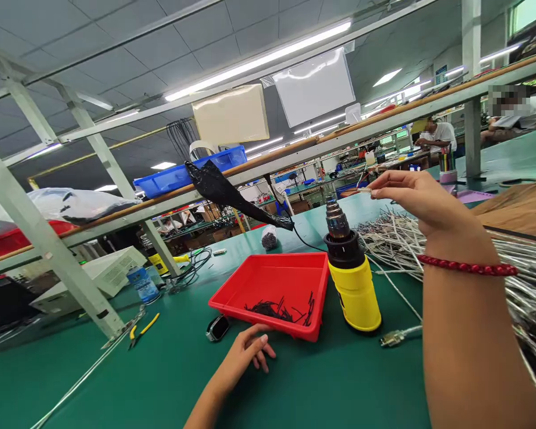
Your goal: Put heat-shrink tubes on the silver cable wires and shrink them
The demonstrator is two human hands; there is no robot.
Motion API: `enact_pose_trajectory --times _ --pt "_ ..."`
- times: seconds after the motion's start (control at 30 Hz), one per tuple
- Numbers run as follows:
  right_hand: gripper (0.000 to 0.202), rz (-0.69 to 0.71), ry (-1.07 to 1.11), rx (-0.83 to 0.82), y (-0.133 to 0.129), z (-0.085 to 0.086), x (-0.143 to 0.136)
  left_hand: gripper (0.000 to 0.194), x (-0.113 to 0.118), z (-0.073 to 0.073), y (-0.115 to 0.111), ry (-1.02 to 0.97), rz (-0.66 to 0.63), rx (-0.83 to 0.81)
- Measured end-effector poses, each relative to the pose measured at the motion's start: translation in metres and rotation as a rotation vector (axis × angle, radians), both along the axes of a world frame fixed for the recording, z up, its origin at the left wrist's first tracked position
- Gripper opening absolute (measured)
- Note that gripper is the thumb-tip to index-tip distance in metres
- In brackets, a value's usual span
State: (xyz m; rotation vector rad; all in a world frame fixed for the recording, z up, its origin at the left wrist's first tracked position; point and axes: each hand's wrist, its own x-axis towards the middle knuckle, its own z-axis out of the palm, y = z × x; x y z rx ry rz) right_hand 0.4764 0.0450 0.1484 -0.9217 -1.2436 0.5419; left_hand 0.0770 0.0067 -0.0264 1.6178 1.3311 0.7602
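Note:
My right hand (pixel 411 193) is raised to the right of the heat gun's nozzle, thumb and forefinger pinching the thin pale end of a cable (pixel 365 189). The yellow heat gun (pixel 355 286) stands upright on its base, its stepped metal nozzle pointing up. Below the near edge of the red tray (pixel 268 271), my left hand (pixel 252 348) is held with its fingers loosely apart and nothing in them. Short black tube pieces (pixel 272 308) lie in the tray's near part. Beside the tray's front left corner is a black watch-like object (pixel 217 328).
A heap of whitish cables (pixel 397 238) covers the right side, with a metal plug (pixel 395 337) near the heat gun. Yellow-handled pliers (pixel 143 329) and a blue can (pixel 143 285) are at left. A shelf with a blue bin (pixel 161 182) crosses above. Two people sit far right.

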Motion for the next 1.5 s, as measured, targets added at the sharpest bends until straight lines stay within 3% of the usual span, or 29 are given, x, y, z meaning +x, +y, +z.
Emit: enact_pose_trajectory --times 0.3,1.0,1.2,1.5 --pt "0.014 0.055 -0.040 0.019 -0.0019 -0.0003 0.0005 0.072 0.0013 0.0033 -0.0015 0.010 0.021 -0.003" --pt "0.007 0.000 -0.063 0.017 -0.0034 0.0027 -0.0043 0.067 0.0045 0.0068 -0.0026 0.040 0.013 0.008" --pt "0.008 0.028 -0.034 0.019 -0.0048 0.0022 -0.0013 0.066 0.0022 0.0036 -0.0020 0.032 0.002 0.017" --pt "0.006 -0.039 -0.041 0.041 -0.0018 0.0028 -0.0064 0.064 -0.0003 0.0008 -0.0013 0.038 -0.006 0.027"
